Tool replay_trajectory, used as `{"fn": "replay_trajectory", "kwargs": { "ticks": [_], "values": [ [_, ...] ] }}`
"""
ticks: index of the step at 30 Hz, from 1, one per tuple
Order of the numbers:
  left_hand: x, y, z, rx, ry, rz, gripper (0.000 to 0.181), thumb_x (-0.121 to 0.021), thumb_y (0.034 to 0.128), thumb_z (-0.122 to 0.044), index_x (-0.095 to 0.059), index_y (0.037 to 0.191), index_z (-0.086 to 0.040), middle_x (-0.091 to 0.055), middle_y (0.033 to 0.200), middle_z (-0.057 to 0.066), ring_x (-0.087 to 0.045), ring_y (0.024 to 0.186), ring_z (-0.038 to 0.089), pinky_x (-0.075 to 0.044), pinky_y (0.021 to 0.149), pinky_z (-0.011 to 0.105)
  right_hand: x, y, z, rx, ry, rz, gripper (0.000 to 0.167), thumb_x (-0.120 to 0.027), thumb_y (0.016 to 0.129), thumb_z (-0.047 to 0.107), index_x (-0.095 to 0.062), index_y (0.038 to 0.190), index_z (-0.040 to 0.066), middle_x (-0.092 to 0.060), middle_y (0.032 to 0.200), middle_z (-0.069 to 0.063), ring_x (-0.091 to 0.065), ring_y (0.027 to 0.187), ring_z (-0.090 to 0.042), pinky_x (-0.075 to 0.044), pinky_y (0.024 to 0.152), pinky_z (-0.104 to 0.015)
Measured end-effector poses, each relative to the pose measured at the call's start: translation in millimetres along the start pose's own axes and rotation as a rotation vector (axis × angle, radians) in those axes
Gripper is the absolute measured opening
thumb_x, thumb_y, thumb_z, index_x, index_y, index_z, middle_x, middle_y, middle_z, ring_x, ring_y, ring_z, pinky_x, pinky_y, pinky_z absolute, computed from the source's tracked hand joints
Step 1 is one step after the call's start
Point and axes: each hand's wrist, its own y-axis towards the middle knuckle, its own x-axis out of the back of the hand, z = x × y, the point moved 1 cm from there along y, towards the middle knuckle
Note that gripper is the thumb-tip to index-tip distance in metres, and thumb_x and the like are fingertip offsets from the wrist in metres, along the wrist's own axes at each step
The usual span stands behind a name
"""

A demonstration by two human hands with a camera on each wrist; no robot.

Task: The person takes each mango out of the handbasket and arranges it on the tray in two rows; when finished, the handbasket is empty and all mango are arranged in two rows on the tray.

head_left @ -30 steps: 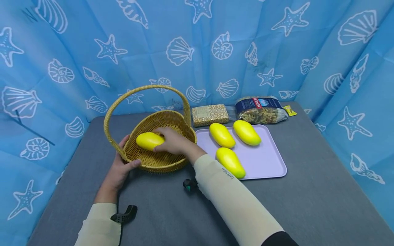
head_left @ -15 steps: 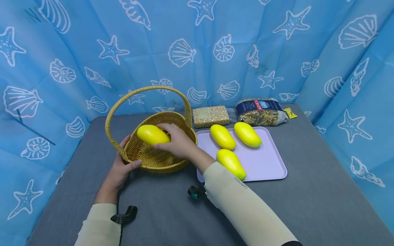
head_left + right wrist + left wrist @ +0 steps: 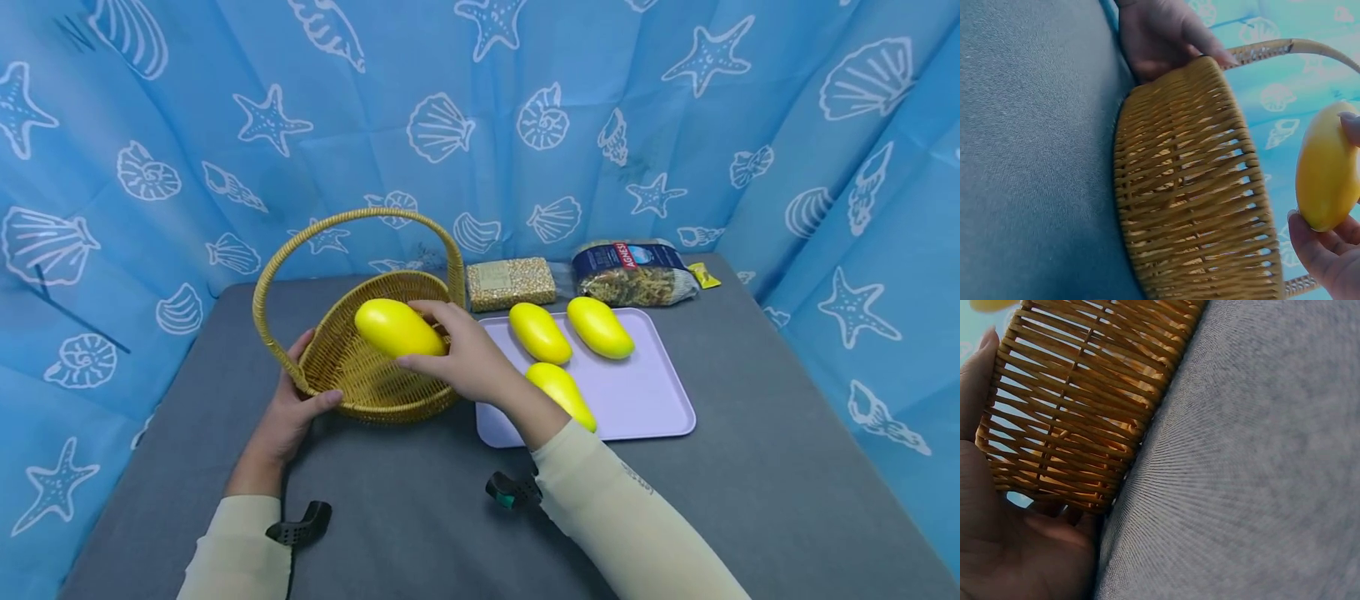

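A yellow mango is gripped by my right hand above the right half of a wicker basket. In the right wrist view the mango hangs clear of the basket rim, with fingers and thumb around its end. My left hand holds the basket's left side near the foot of its tall handle, the thumb over the rim. The left wrist view has that hand against the woven wall. Inside, the visible part of the basket shows bare weave.
Right of the basket lies a lilac tray with three mangoes, one partly behind my right forearm. Behind the tray stand a bag of grains, a pasta bag and a small yellow packet. A blue curtain hangs behind the table.
My right hand has lifted the mango from inside the basket and carried it up and to the right. The left hand stays on the basket, which has hardly moved.
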Motion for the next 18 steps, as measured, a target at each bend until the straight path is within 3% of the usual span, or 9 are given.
{"fn": "replay_trajectory", "kwargs": {
  "ticks": [10,18],
  "values": [
    [0.7,0.6,0.7,0.002,-0.001,0.01,0.101,-0.069,0.0983,0.015,-0.015,0.176,-0.02,-0.026,0.171,0.027,-0.047,0.145,0.034,-0.048,0.107,0.029,22.0,-41.5,0.8,0.022,0.071,-0.006,0.075,-0.084,0.098,0.028,-0.049,0.163,0.014,-0.054,0.154,-0.001,-0.056,0.127,-0.022,-0.053,0.101,-0.047],
    [0.9,0.0,0.6,0.002,-0.004,0.003,0.101,-0.068,0.0985,0.016,-0.014,0.176,-0.019,-0.028,0.169,0.026,-0.051,0.141,0.028,-0.051,0.101,0.026,42.0,-71.5,-4.8,0.003,0.103,-0.089,0.076,-0.088,0.096,0.02,-0.051,0.162,0.015,-0.058,0.148,0.0,-0.055,0.131,-0.023,-0.053,0.102,-0.052]
  ]
}}
